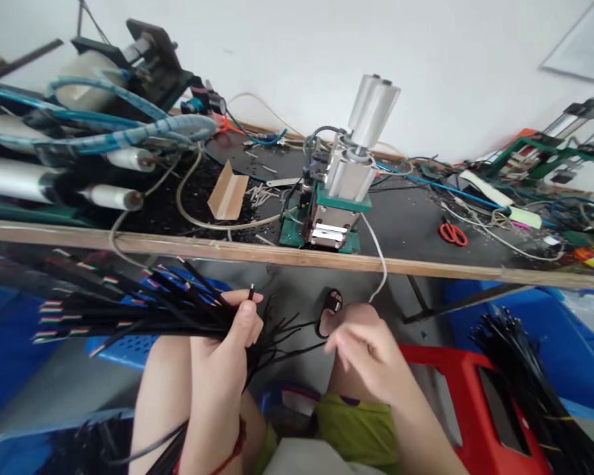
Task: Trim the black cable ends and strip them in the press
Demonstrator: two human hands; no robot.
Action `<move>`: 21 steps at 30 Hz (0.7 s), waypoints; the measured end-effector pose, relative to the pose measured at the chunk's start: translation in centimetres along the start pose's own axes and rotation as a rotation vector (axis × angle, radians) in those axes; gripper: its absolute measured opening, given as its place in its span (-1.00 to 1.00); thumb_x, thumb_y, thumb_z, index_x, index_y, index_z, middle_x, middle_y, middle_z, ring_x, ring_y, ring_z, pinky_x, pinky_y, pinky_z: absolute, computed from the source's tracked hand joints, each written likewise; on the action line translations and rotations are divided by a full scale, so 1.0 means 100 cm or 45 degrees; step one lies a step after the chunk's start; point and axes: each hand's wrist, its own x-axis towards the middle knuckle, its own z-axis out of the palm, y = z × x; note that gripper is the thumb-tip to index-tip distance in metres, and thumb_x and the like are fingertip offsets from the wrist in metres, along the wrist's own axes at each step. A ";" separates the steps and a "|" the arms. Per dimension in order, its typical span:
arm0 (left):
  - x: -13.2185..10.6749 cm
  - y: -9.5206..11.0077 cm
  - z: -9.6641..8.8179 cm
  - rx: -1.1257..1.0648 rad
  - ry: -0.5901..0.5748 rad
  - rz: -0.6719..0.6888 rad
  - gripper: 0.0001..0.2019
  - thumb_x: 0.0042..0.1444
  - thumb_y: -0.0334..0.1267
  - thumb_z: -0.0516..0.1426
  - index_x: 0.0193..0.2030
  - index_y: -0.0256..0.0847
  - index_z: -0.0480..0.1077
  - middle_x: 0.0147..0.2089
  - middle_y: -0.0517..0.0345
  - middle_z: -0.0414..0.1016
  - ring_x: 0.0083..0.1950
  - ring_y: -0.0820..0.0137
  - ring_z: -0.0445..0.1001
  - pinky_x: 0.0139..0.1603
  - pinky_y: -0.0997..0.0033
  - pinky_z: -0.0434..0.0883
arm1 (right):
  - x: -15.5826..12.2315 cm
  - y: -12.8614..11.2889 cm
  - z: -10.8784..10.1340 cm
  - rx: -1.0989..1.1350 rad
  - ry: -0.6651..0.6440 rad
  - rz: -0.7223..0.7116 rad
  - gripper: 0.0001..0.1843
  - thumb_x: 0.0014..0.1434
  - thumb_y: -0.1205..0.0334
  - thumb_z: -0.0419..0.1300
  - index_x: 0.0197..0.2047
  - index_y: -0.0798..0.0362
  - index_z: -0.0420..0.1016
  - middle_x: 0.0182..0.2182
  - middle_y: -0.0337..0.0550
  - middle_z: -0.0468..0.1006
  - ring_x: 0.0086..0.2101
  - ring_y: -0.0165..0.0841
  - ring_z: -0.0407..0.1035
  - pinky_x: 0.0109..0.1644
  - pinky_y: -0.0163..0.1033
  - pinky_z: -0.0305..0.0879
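Note:
My left hand (232, 343) is closed around a thick bundle of black cables (178, 320). Short red, white and green wire ends (49, 320) fan out from the bundle's left side. One cable end (252, 290) stands upright between the thumb and forefinger. Loose black strands trail from the right of this hand. My right hand (363, 349) hovers over the right knee, fingers curled, slightly blurred. A thin black cable (297, 353) from the bundle runs to its fingertips, which appear pinched on it.
A small press with a silver cylinder (349, 165) stands at the bench's wooden edge (218, 247). Red-handled scissors (453, 233) and hoses lie on the bench. At right are a red stool (468, 376) and another black cable bundle (529, 376). Blue bins (2, 343) flank me.

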 end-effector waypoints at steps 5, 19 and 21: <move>-0.001 0.002 0.000 -0.055 -0.011 0.020 -0.70 0.30 -0.01 0.51 -0.14 -0.21 0.68 -0.59 0.46 0.14 -0.65 0.62 0.10 -0.58 0.57 0.13 | 0.003 0.055 0.068 0.153 -0.343 0.454 0.10 0.40 -0.79 -0.11 -0.35 0.09 0.71 -0.58 -0.15 0.54 -0.60 -0.43 0.27 -0.47 -0.30 0.11; 0.011 -0.002 -0.022 -0.005 -0.178 -0.020 -0.80 0.29 -0.10 0.46 -0.22 -0.19 0.70 -0.73 0.46 0.11 -0.75 0.61 -0.06 -0.66 0.48 0.02 | 0.047 0.030 -0.029 -0.330 -0.311 0.432 -0.73 0.22 0.11 0.52 -0.47 0.01 0.74 -0.62 -0.31 0.62 -0.53 -0.37 0.52 -0.33 -0.32 0.37; 0.011 0.000 -0.025 -0.005 -0.202 0.014 -0.80 0.30 -0.09 0.46 -0.21 -0.17 0.72 -0.72 0.45 0.13 -0.75 0.59 -0.03 -0.64 0.45 0.00 | 0.051 0.018 -0.094 -0.452 -0.067 0.447 -0.69 0.33 -0.03 0.44 -0.25 0.04 0.83 -0.46 -0.22 0.74 -0.48 -0.35 0.54 -0.36 -0.31 0.38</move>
